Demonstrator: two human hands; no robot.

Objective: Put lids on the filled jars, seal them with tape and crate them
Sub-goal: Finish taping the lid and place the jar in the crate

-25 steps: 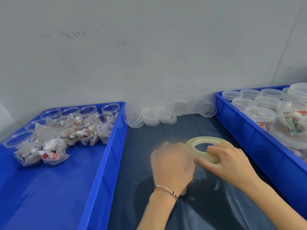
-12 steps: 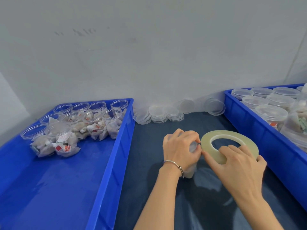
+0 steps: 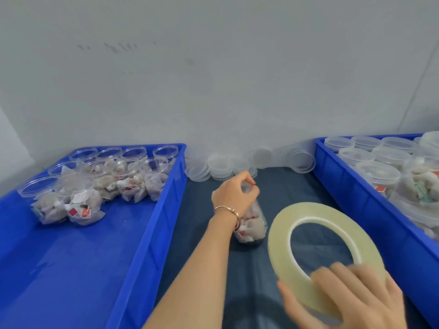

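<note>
Between two blue crates, on the dark mat, my left hand (image 3: 234, 197) curls over the lid of a filled jar (image 3: 251, 225), pinching at its rim, while my right hand (image 3: 344, 298) grips the tape roll (image 3: 316, 245), drawn well clear. Best to keep the strip taut and the jar steady while sealing.

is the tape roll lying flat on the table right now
No, the right hand holds the pale yellowish tape roll tilted up above the dark blue table mat.
</note>
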